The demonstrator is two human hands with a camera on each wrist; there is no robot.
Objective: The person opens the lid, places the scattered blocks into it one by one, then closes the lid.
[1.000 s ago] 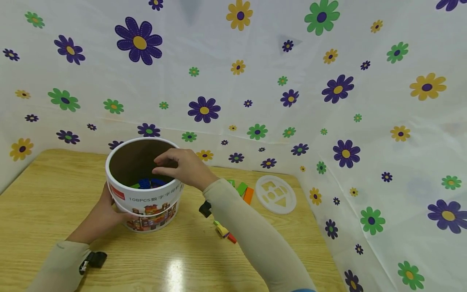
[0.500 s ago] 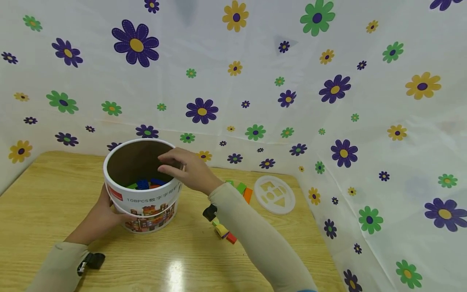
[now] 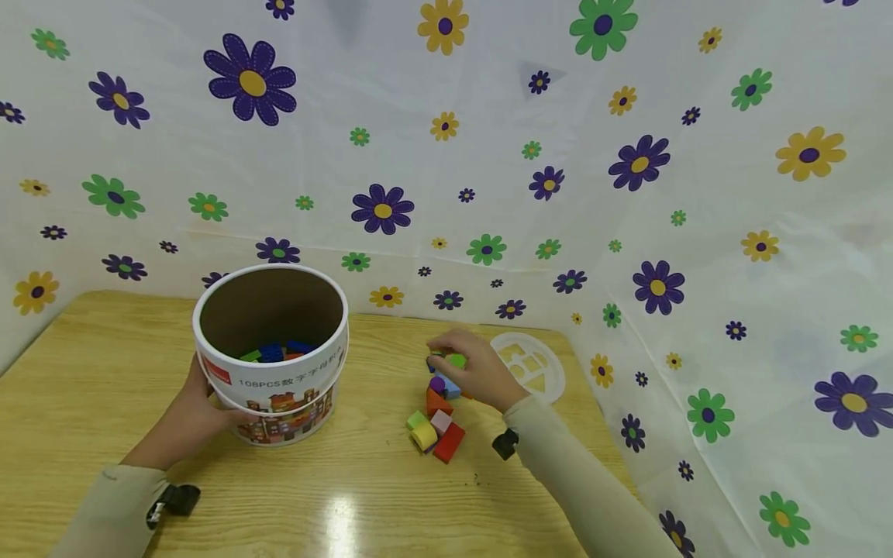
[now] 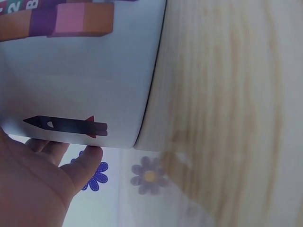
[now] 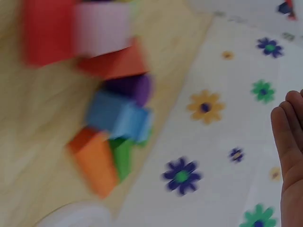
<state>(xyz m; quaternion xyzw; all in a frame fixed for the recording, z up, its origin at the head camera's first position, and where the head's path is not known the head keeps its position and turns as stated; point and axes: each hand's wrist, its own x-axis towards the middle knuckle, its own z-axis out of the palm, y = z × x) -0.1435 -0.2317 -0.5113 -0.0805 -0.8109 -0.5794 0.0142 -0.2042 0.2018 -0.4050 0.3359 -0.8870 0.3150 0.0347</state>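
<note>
My left hand [image 3: 195, 415] grips the side of a white bucket [image 3: 258, 373], thumb in front and fingers round its far left side. In the left wrist view that hand [image 4: 45, 177] lies against the printed wall. Toy building blocks, among them a dark blue block [image 3: 270, 353], lie low inside the bucket. My right hand [image 3: 483, 373] is over loose blocks on the table, fingers fairly straight, holding nothing visible. Beneath or near it are a light blue block [image 5: 102, 113], a purple block [image 5: 139, 89] and an orange block [image 5: 96, 163]. A green block [image 5: 122, 158] stands beside the orange one.
Nearer me lie a red block [image 3: 449, 443], a pink block [image 3: 441, 421], a yellow block [image 3: 423, 436] and a red triangular block [image 3: 437, 401]. A white lid with shape cut-outs [image 3: 556, 376] is right of the right hand. Flowered cloth [image 3: 418, 77] borders the wooden table [image 3: 377, 496].
My right hand has left the bucket's rim and moved right, over the loose blocks. More of those blocks now show. The left hand still grips the bucket.
</note>
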